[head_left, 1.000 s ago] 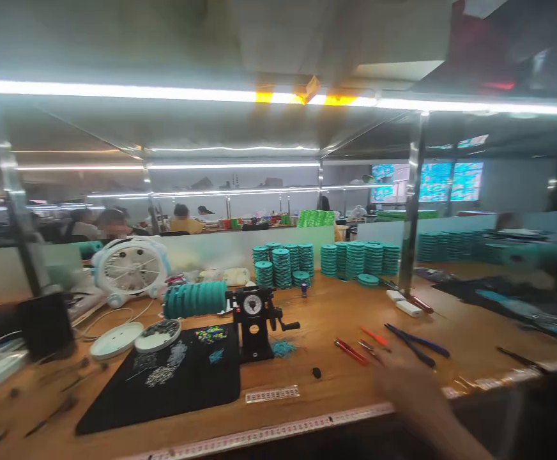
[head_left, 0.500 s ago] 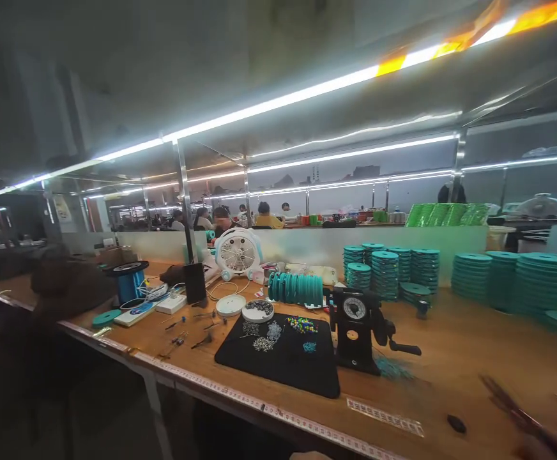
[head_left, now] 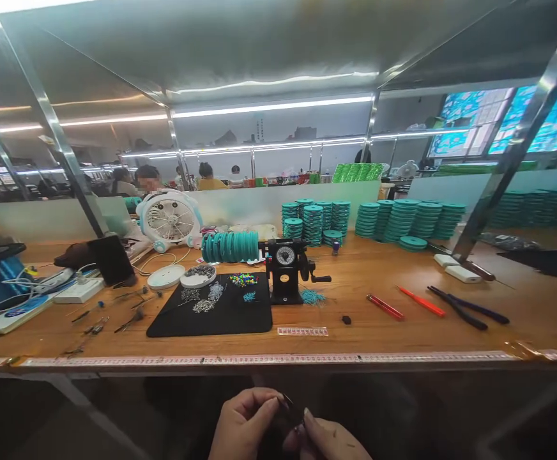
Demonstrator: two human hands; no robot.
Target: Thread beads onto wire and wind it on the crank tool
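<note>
Low in the view, below the table's edge, my left hand (head_left: 247,418) pinches something small and dark between thumb and finger. Close on its right, my right hand (head_left: 331,439) has its fingertips pressed together; what they hold is too small and dark to name. Beyond them on the table lies a black mat (head_left: 225,321) with small metal parts (head_left: 204,306), coloured beads (head_left: 244,280) and teal bits (head_left: 249,297). A black crank device (head_left: 285,278) stands at the mat's right, with teal spools (head_left: 230,246) in a row on its left side.
Pliers (head_left: 467,308), an orange tool (head_left: 421,301) and a red tool (head_left: 385,306) lie on the right. Stacks of teal spools (head_left: 403,218) stand behind. A white fan (head_left: 172,218) and power strips (head_left: 78,291) are on the left. Metal posts rise from the table.
The view has swung to the right and steadied. Both hands now show together at the bottom centre; before, only part of one showed there, with a blur at the lower right.
</note>
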